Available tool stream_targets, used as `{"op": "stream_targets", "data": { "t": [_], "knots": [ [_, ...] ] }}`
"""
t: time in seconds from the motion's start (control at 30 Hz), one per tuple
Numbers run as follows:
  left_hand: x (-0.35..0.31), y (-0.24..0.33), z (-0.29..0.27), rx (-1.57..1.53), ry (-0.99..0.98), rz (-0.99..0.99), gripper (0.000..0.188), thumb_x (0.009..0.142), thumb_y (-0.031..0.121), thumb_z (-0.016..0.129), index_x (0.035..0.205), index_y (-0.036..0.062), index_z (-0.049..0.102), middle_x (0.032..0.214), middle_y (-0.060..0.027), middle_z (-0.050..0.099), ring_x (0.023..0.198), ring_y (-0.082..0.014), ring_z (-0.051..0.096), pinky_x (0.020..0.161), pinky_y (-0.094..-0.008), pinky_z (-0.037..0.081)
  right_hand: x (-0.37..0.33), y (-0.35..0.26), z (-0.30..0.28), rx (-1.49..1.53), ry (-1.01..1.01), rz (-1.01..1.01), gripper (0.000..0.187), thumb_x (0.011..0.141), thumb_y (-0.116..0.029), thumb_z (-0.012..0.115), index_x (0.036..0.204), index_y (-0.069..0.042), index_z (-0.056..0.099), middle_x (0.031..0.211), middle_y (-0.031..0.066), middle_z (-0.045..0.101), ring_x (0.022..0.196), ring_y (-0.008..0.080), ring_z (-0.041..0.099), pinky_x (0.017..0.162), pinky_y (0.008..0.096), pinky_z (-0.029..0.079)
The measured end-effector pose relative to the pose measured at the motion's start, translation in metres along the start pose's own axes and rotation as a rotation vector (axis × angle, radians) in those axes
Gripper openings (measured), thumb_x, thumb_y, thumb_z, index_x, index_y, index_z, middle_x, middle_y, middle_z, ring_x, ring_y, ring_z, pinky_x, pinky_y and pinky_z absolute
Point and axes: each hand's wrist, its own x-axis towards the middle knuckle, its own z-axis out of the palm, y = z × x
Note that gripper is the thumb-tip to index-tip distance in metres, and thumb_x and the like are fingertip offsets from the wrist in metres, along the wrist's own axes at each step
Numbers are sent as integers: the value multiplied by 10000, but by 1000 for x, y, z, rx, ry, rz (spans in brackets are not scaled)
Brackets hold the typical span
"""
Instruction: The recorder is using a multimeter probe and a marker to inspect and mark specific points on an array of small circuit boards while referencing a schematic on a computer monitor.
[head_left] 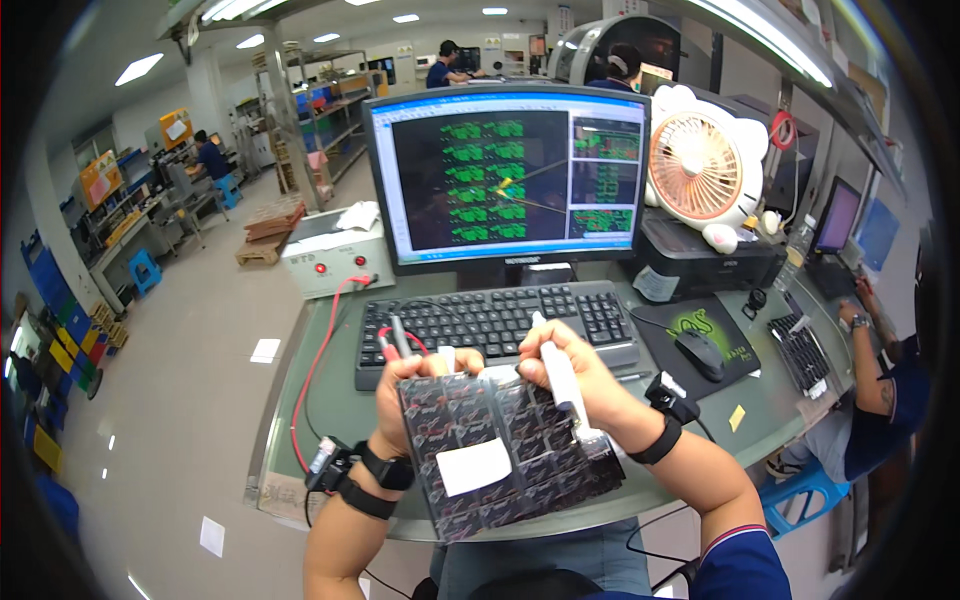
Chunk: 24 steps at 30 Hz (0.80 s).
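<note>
Two hands clamped: left hand [408,392] on a dark circuit panel [505,455], right hand [570,365] around a white pen [562,385].

Person, own body, head view. Left hand [405,385]: bare; forearm bare, wearing a black wrist strap [385,468] and a second black band [362,498] carrying a small clipped device [322,462]. Right hand [570,365]: bare; wearing a black wristband [660,440]; navy short sleeve [740,560] showing red-and-white trim.

The tabletop [330,400] holds a black keyboard [495,320] in the middle, a mouse [700,352] on a mat [735,345] toward the right edge, and a grey box [335,255] at the back left corner.
</note>
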Motion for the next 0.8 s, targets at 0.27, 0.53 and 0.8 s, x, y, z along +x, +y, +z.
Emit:
{"op": "stream_targets", "data": {
  "t": [0.27,0.53,0.8],
  "knots": [
    [8,8,-20,270,-160,-102,602,919,433,268,751,-14,636,844,-177,573,777,-301,617,864,-492,496,-38,-10,-88,-149,49,138,137,918,-83,637,999,-96,528,849,-60,481,741,5,430,644,166,363],
    [4,-31,-7,593,-489,-443,571,913,384,327,802,-65,661,874,-190,618,897,-314,613,886,-402,443,-42,9,-87,-522,64,159,158,894,-84,661,979,-61,529,883,4,572,791,56,526,692,224,441],
    [-2,-30,-13,713,-406,-497,513,916,339,344,698,-38,614,741,-134,590,750,-238,546,787,-359,422,-74,-17,-54,-929,-25,-43,269,816,-206,748,905,-73,532,746,105,654,664,286,666,584,345,518]
  ]
}}
